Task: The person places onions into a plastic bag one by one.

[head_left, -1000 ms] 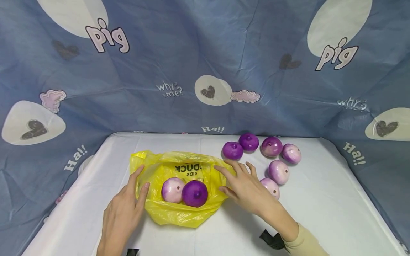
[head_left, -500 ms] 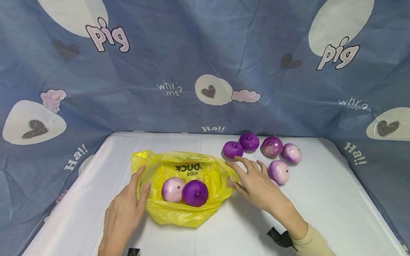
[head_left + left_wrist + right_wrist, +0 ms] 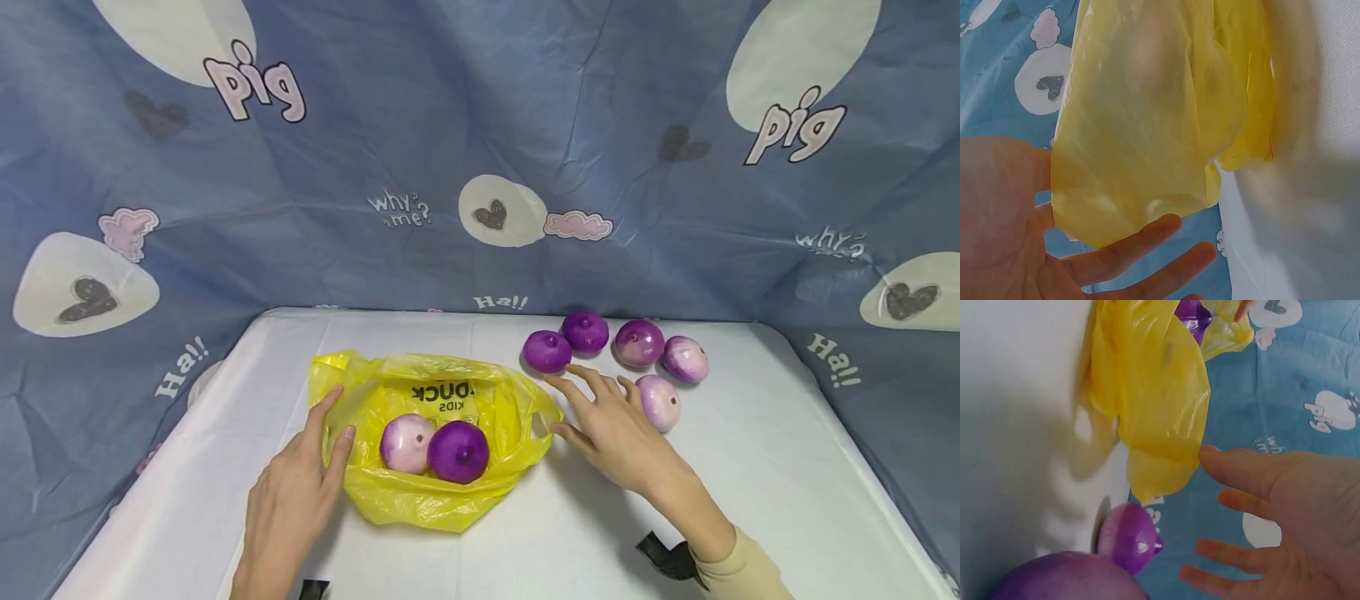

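A yellow plastic bag (image 3: 405, 500) lies on the table with its mouth spread, and inside it rest a pale pink-and-purple onion (image 3: 407, 443) and a dark purple onion (image 3: 457, 452). At the bag's left rim is my left hand (image 3: 288, 492), its fingers extended and some partly hidden by the plastic in the left wrist view. My right hand (image 3: 626, 437) has its fingers spread beside the bag's right edge. In the right wrist view, the thumb (image 3: 1235, 470) of that hand touches or nearly touches the plastic, and its other fingers hold nothing.
Several purple onions stand at the back right, among them a dark one (image 3: 547, 352) near my right fingertips and a pale one (image 3: 660, 403) partly behind that hand. A white cloth covers the table (image 3: 780, 467). Behind it hangs a blue printed curtain (image 3: 420, 150).
My right hand has moved to the right, from over the bag's right rim to just beside its edge. The bag's right end has spread outward. My left hand stays nearly still.
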Motion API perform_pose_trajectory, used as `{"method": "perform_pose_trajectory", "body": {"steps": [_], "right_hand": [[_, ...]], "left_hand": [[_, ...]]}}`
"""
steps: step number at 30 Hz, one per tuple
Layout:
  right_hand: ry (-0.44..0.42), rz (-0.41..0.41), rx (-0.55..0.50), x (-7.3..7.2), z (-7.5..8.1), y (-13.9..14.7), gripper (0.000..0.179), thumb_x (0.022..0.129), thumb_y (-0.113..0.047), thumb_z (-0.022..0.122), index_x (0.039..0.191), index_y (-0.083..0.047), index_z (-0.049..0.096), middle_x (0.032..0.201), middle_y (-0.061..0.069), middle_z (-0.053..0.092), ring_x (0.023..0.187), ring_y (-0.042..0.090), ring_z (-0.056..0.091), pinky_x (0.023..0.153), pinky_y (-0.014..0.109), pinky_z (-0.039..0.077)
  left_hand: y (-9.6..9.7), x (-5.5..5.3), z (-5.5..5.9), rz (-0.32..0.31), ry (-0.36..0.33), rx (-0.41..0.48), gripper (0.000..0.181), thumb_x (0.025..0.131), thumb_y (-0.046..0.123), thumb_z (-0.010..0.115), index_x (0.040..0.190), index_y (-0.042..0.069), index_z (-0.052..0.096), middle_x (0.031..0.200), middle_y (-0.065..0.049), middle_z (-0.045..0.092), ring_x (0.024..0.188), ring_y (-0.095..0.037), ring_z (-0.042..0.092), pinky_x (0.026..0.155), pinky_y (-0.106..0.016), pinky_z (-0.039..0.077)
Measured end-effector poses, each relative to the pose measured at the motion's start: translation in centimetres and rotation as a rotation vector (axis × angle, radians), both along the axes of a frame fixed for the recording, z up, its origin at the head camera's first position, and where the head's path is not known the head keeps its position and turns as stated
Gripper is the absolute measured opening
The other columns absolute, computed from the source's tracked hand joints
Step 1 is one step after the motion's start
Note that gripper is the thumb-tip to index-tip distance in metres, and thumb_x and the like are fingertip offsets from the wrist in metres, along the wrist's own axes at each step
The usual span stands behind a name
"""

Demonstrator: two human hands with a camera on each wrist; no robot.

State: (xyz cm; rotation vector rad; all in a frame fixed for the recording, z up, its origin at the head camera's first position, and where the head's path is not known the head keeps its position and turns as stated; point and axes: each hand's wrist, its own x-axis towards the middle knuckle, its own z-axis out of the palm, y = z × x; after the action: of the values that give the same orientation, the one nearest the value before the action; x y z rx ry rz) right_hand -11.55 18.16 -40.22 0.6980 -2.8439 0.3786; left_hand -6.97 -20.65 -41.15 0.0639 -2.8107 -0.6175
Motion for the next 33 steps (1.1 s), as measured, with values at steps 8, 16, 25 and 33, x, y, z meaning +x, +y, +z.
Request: {"method": "perform_pose_trajectory", "body": {"steps": [8, 16, 25, 33], "right_hand": [[-0.032, -0.039, -0.002, -0.1, -0.3, 1.4, 0.063, 0.103, -0.038, 0.073, 0.160, -0.024, 0.049, 0.160, 0.020, 0.054, 0.145, 0.043, 0.056, 0.110, 0.074, 0.039], [-0.001, -0.085, -0.004, 0.0, -0.5, 2.7, 0.058, 0.102, -0.035, 0.074, 0.155, -0.022, 0.055, 0.158, 0.022, 0.056, 0.137, 0.049, 0.061, 0.105, 0.074, 0.041], [-0.008, -0.112, -0.023, 0.0, -0.9, 3.7, 0.057, 0.101, -0.032, 0.076, 0.154, -0.022, 0.056, 0.156, 0.023, 0.056, 0.133, 0.052, 0.062, 0.108, 0.077, 0.037], [-0.017, -0.133, -0.036, -0.4, -1.5, 4.9, 0.057, 0.099, -0.027, 0.079, 0.151, -0.018, 0.058, 0.155, 0.026, 0.056, 0.132, 0.054, 0.062, 0.105, 0.078, 0.039]], "left_hand": [[0.0, 0.0, -0.1, 0.000, -0.004, 0.000, 0.055, 0.113, 0.044, 0.053, 0.165, 0.032, 0.040, 0.111, -0.028, 0.077, 0.089, -0.053, 0.074, 0.062, -0.062, 0.052], [-0.1, -0.1, -0.2, 0.004, -0.007, -0.006, 0.056, 0.113, 0.044, 0.053, 0.166, 0.032, 0.040, 0.112, -0.029, 0.076, 0.089, -0.052, 0.074, 0.062, -0.062, 0.052], [-0.1, -0.1, -0.2, 0.002, -0.007, -0.004, 0.056, 0.113, 0.044, 0.053, 0.166, 0.032, 0.040, 0.112, -0.028, 0.077, 0.089, -0.052, 0.074, 0.062, -0.061, 0.052], [-0.2, 0.0, -0.2, 0.002, 0.011, -0.002, 0.055, 0.113, 0.044, 0.053, 0.165, 0.032, 0.040, 0.113, -0.028, 0.076, 0.089, -0.054, 0.073, 0.063, -0.064, 0.052]]}}
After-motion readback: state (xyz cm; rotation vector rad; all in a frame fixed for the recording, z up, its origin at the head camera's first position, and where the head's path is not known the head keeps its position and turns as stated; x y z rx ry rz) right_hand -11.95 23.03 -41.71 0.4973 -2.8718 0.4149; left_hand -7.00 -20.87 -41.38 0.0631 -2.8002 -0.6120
